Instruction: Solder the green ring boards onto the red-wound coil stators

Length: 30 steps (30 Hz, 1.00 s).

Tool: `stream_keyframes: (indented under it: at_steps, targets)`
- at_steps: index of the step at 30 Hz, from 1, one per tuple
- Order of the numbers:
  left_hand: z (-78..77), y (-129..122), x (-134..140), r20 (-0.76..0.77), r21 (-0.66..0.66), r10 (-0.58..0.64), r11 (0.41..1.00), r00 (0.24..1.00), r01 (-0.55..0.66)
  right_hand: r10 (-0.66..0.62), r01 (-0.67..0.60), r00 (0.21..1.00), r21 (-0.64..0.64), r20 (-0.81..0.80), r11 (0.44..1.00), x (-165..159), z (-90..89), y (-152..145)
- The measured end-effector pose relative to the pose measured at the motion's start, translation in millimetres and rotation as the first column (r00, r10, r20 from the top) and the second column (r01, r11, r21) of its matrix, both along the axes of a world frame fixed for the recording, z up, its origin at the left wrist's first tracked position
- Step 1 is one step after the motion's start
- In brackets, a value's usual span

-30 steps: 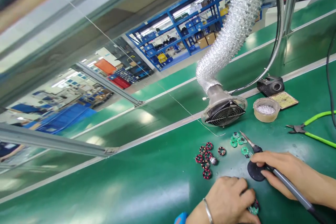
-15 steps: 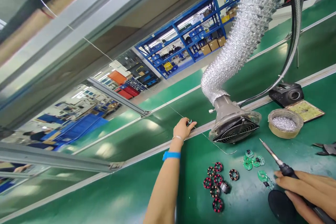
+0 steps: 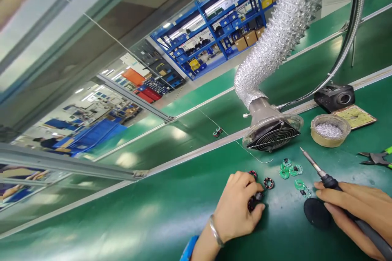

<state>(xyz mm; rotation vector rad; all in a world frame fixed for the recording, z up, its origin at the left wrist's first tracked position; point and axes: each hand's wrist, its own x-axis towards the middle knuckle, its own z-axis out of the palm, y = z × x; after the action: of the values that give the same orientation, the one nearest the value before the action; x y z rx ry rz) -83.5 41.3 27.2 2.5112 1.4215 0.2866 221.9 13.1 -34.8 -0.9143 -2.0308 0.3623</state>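
Observation:
My left hand (image 3: 240, 206) is over a cluster of small wound motor stators on the green bench, its thumb and fingers apart around them. Part of a dark stator (image 3: 252, 204) and a silver-sided piece (image 3: 259, 195) show between thumb and forefinger; the hand hides most of the cluster. One stator (image 3: 268, 183) lies separately beside the fingertips. My right hand (image 3: 355, 212) grips a soldering iron (image 3: 329, 181), its bare tip pointing up and left. Several green circuit boards (image 3: 284, 171) lie between the hands. Two stators (image 3: 217, 132) sit beyond the bench's metal rail.
A fume extractor hood (image 3: 272, 134) hangs from a silver duct (image 3: 272, 45) in front. At right are a tub of metal shavings (image 3: 330, 130), a black iron holder (image 3: 333, 98), a sponge tray (image 3: 355, 116) and cutters (image 3: 375, 158). A black round pad (image 3: 317, 213) lies near my right hand.
My left hand has come back from beyond the rail to the stator cluster, and two stators now show where it was. My right hand still holds the soldering iron; the view has shifted slightly.

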Motion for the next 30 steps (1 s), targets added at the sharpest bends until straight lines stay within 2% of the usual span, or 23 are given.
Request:
stream_keyframes:
  at_steps: [1,3,5,8,11,14,17,19,22,24,26,30]
  targets:
    - [-1.3,-8,4,0.000,0.005,-0.023,1.000,1.000,0.023,0.006,-0.007,1.000,0.023,0.024,1.000,-1,1.6,0]
    - [-5.2,-15,9,0.013,0.067,0.011,0.998,1.000,-0.012,0.025,-0.029,0.997,0.059,0.076,0.998,-3,6.2,1]
    - [-11.8,-19,16,0.060,0.147,0.054,0.987,0.997,-0.062,0.038,-0.043,0.997,0.069,0.062,0.997,-6,11.1,2]
    - [-27.9,-32,40,0.073,0.213,0.102,0.970,0.992,-0.115,0.047,-0.050,0.997,0.060,0.060,0.997,-9,15.3,3]
    - [-42.0,-49,66,0.021,0.259,0.075,0.963,0.997,-0.078,0.052,-0.057,0.996,0.068,0.077,0.996,-9,15.0,4]
    - [-40.5,-58,72,0.068,0.278,0.072,0.957,0.995,-0.088,0.060,-0.066,0.995,0.071,0.080,0.995,-9,13.5,5]
    - [-24.1,-54,60,0.144,0.162,0.020,0.986,0.989,-0.044,0.055,-0.059,0.996,0.052,0.077,0.997,-8,13.0,5]
    - [-13.1,-45,51,0.172,0.005,-0.095,0.995,0.980,0.096,0.048,-0.050,0.997,0.042,0.066,0.998,-8,13.2,5]
    - [-8.5,-31,46,0.232,-0.186,-0.269,0.931,0.935,0.314,0.044,-0.045,0.998,0.014,0.044,0.999,-9,14.0,6]
    - [-13.2,-25,46,0.275,-0.242,-0.317,0.891,0.908,0.384,0.038,-0.038,0.999,-0.009,0.031,0.999,-9,14.7,6]
    - [-20.0,-22,47,0.291,-0.270,-0.309,0.881,0.905,0.388,0.031,-0.030,0.999,-0.031,0.026,0.999,-8,15.4,6]
    - [-26.2,-22,46,0.282,-0.304,-0.233,0.898,0.931,0.317,0.025,-0.023,0.999,-0.043,0.034,0.999,-8,16.5,5]
